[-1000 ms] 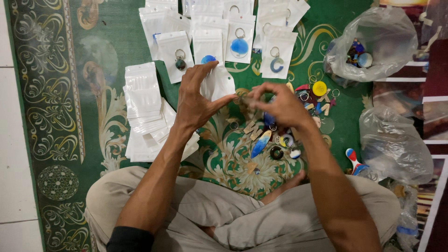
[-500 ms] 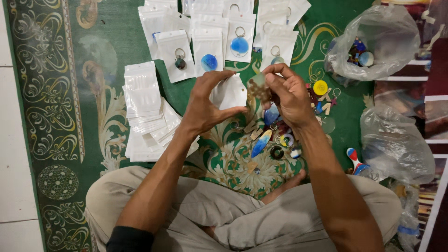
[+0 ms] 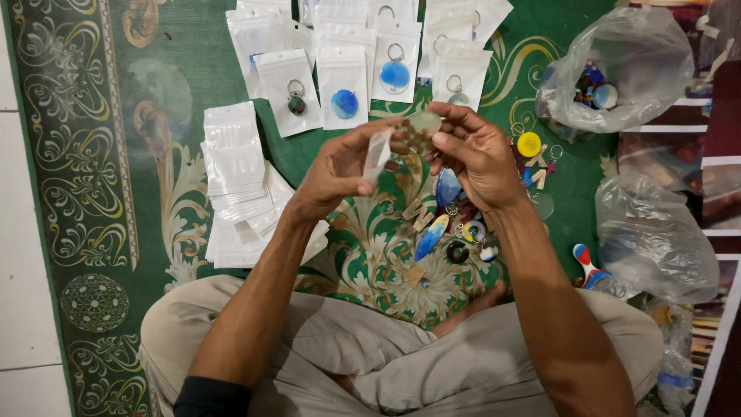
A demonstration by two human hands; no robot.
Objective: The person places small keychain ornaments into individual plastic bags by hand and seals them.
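Small white pouch: pinched edge-on between thumb and fingers of the left hand, raised above the green carpet. Pale round charm: gripped at the fingertips of the right hand, fingers curled shut on it, just beside the pouch's upper end. Loose charms: scattered on the carpet under the hands. Stack of empty pouches: laid to the left. Filled pouches: set in rows beyond. Clear plastic bags: placed at right.

Probably a home floor: patterned green carpet on white tiles, plastic bags around.
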